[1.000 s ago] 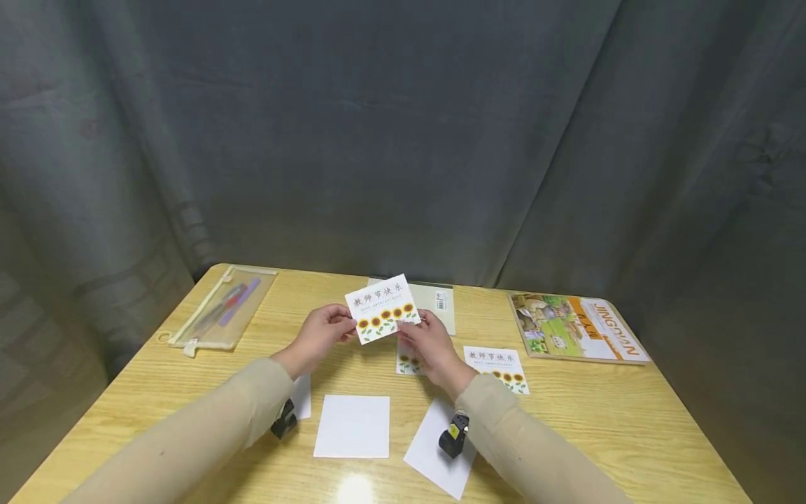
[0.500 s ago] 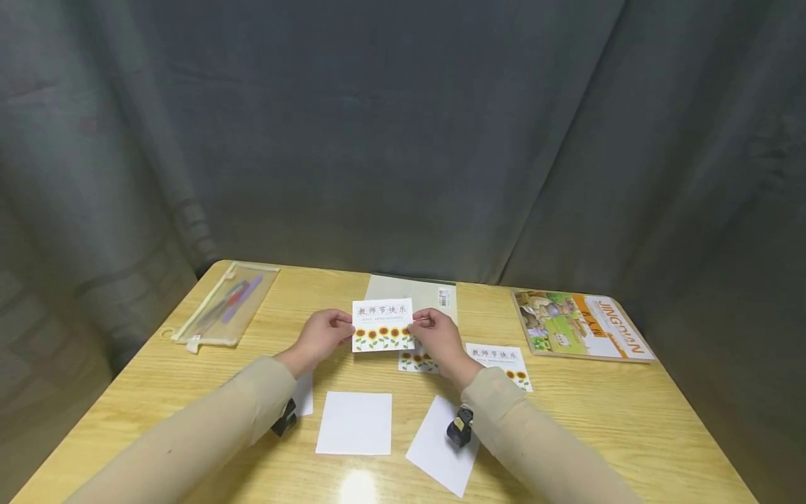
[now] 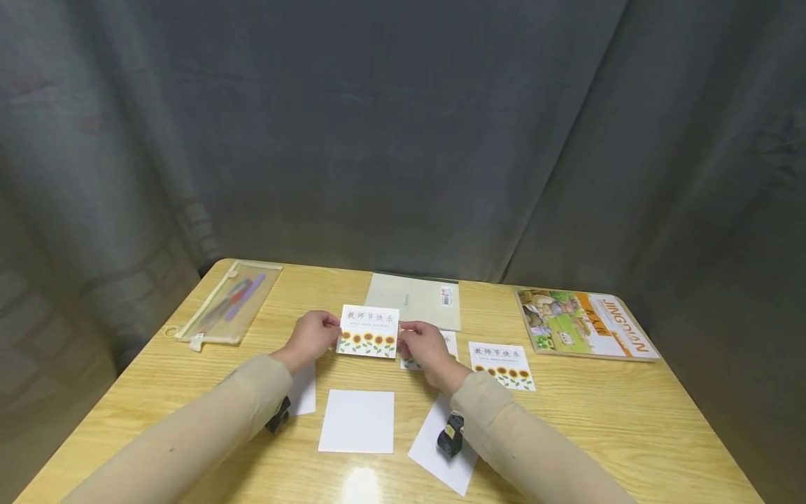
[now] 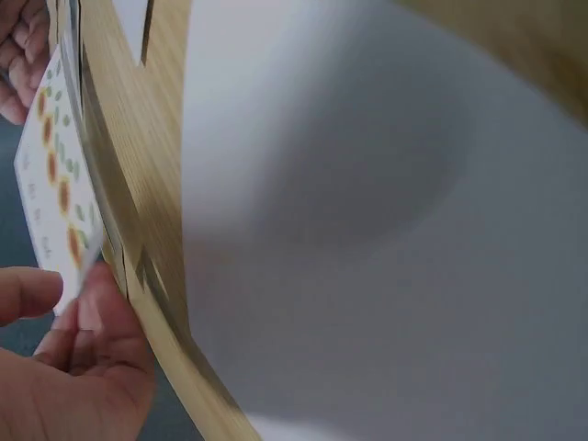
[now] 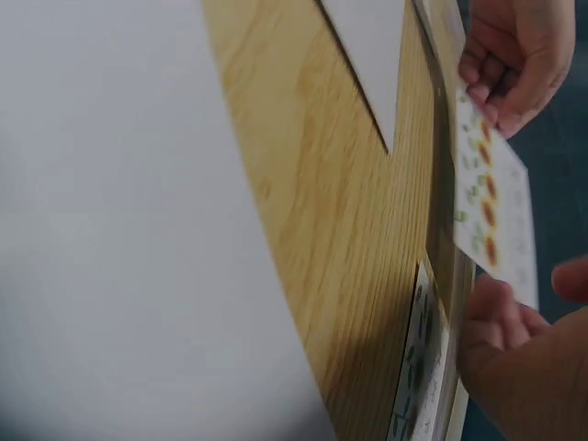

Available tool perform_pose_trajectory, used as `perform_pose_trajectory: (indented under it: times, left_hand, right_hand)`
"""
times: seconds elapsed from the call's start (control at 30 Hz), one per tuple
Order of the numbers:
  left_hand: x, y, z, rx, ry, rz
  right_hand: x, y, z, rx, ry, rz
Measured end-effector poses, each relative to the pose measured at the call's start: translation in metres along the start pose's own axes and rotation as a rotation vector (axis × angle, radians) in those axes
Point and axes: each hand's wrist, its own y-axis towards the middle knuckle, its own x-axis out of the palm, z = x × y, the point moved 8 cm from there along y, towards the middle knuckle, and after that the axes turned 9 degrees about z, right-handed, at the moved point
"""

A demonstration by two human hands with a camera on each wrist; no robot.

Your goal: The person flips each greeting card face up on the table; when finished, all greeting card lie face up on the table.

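Both hands hold one white card with a row of sunflowers [image 3: 369,331] just above the wooden table [image 3: 630,420]. My left hand [image 3: 313,334] pinches its left edge and my right hand [image 3: 420,346] pinches its right edge. In the left wrist view the sunflower card [image 4: 50,175] runs edge-on from my left hand [image 4: 69,372]. From the right wrist the sunflower card [image 5: 491,216] hangs between the left hand [image 5: 514,55] and my right hand [image 5: 524,367]. A second sunflower card [image 3: 448,343] lies mostly hidden under my right hand. A third sunflower card [image 3: 502,365] lies to its right.
Blank white sheets [image 3: 357,421] lie near the front edge. A pale envelope [image 3: 415,300] lies at the back middle, a clear pencil pouch [image 3: 225,304] at the back left, and a picture book [image 3: 585,325] at the back right. Grey curtains surround the table.
Both hands have lowered the sunflower card and carried it slightly left, levelling it out from its earlier tilt. The second card under my right hand is more covered now.
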Motion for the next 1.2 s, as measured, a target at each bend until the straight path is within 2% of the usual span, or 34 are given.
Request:
perform_pose_trajectory:
  times: [0.1,0.23,0.33,0.57,0.7,0.93,1.07,1.2]
  left_hand:
    - [0.002,-0.001,-0.002,-0.013,0.03,-0.05]
    - [0.004,-0.005,-0.001,-0.025,0.066,-0.126]
    - [0.004,-0.008,0.001,-0.016,0.1,-0.153]
    - [0.009,-0.009,-0.002,-0.055,0.119,-0.22]
    - [0.01,-0.01,-0.003,-0.062,0.129,-0.239]
    - [0.009,-0.009,-0.005,-0.071,0.128,-0.224]
    - [0.004,-0.011,-0.004,-0.026,0.116,-0.24]
    - [-0.014,-0.019,-0.003,0.055,0.151,-0.218]
  right_hand:
    - [0.005,-0.005,0.002,0.048,0.025,-0.068]
    - [0.01,-0.009,0.0,0.068,0.044,-0.13]
    - [0.013,-0.011,-0.001,0.088,0.052,-0.162]
    - [0.018,-0.014,-0.003,0.111,0.046,-0.21]
    - [0.019,-0.014,-0.003,0.098,0.038,-0.218]
    - [0.02,-0.014,-0.002,0.095,0.032,-0.225]
    - [0.018,-0.013,-0.003,0.09,0.01,-0.214]
    - [0.017,-0.016,-0.01,0.046,-0.019,-0.217]
